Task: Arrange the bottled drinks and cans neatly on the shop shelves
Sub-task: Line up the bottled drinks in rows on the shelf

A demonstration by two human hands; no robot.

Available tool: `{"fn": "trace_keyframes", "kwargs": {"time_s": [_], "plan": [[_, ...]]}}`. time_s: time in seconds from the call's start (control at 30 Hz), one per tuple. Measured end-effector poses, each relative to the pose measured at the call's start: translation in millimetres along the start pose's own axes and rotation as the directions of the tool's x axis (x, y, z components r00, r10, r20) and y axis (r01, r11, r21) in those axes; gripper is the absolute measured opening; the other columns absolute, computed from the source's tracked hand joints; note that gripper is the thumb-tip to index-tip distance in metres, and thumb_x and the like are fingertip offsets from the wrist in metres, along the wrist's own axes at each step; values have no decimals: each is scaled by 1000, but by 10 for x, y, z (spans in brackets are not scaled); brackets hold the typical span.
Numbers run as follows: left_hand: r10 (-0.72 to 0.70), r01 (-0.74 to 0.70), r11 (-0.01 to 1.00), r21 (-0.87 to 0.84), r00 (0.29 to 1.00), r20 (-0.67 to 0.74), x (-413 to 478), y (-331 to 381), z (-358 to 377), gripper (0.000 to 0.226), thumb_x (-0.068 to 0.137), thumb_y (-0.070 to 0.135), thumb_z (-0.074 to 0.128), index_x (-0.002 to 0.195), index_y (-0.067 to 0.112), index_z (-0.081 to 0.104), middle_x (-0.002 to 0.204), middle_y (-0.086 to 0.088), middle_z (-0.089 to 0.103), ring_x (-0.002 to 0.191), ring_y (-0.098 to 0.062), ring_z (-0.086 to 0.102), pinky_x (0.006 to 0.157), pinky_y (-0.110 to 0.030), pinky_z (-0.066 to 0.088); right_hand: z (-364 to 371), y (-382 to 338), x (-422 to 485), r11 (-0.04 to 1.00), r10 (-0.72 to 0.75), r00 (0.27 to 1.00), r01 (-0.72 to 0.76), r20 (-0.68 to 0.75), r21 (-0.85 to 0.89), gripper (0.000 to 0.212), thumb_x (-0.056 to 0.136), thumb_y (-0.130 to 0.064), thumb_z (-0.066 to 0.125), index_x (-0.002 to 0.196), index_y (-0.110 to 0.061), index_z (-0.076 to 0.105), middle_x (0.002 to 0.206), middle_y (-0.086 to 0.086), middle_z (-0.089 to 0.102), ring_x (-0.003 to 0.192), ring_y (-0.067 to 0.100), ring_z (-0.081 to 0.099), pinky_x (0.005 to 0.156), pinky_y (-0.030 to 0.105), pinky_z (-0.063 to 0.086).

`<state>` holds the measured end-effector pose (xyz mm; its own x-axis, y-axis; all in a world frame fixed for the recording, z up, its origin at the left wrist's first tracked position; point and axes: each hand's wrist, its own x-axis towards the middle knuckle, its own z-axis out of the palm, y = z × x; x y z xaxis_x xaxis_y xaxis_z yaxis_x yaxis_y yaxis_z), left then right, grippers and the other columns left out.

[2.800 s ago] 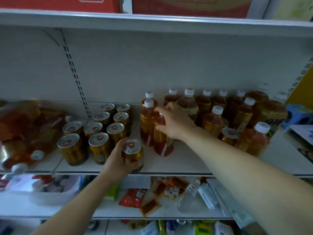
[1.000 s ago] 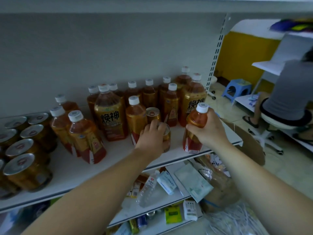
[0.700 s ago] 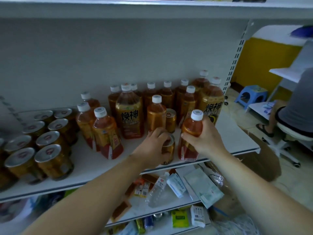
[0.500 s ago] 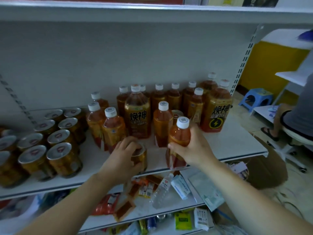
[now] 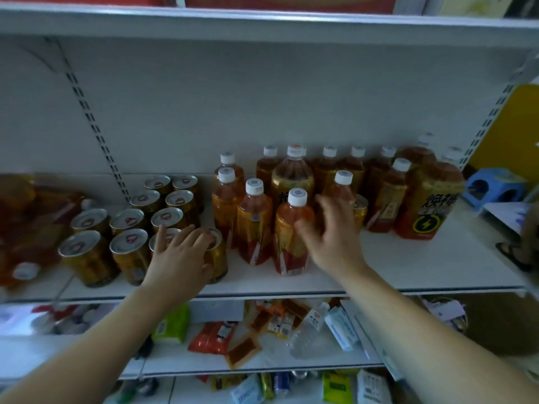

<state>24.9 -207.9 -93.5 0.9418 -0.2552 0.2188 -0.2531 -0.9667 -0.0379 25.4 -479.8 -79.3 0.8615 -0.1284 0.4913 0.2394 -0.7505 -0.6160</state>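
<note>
Compared with half a second earlier, both items have travelled left along the shelf (image 5: 408,266): the can (image 5: 217,258) then held near the shelf's front middle now stands at the right end of the front row of cans (image 5: 128,228), and the small bottle (image 5: 291,234) now stands at the front of the short bottle row, just right of that can. Judgement: this pair is placed, and sorting by type is advancing, though a stray can (image 5: 360,209) remains among the bottles beyond the right hand. The left hand (image 5: 180,258) is draped over the placed can, fingers (image 5: 186,234) spread across its lid and thumb on its side; the contact looks light, more steadying than gripping, and whether it has fully let go cannot be told. The right hand (image 5: 329,237) is open, fingers loosely fanned, palm just beside the small bottle's right flank, thumb touching or nearly touching its label; it grasps nothing. Both forearms reach up from below, roughly parallel. The large bottle (image 5: 428,205) stands well right of the right hand.
</note>
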Motion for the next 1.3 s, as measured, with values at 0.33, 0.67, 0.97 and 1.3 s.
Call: {"fn": "trace_keyframes", "kwargs": {"time_s": [0.33,0.67,0.97,1.3], "plan": [[-78,76,994,-78,997,-13,0,-43,87,74,80,54,63,142,24,37,153,-3,29,143,-26,21,116,-48,7,-286,1010,516,851,460,855,-349,238,-392,74,81,-46,67,139,-31,25,137,16,44,114,41,54,83,42,47],[-176,177,984,-28,984,30,69,-151,95,72,88,59,47,149,33,21,157,3,23,146,-19,9,115,-54,2,-469,1177,128,904,366,931,-350,19,-244,43,87,-26,66,120,-7,48,118,22,51,96,40,57,71,33,37],[-146,146,989,-28,989,2,131,-208,68,71,89,52,50,149,29,20,156,0,23,146,-21,12,117,-50,8,-591,1006,-122,867,497,867,-497,-16,-40,64,77,-31,77,128,-13,42,125,14,55,110,35,55,83,36,40],[-389,397,918,-17,906,163,-307,-1539,1,104,59,95,30,146,47,-1,160,9,-4,146,-28,-3,113,-61,7,242,-546,-774,980,110,963,-146,247,134,63,64,-54,72,115,-31,43,107,-16,44,95,4,46,80,23,37]]}}
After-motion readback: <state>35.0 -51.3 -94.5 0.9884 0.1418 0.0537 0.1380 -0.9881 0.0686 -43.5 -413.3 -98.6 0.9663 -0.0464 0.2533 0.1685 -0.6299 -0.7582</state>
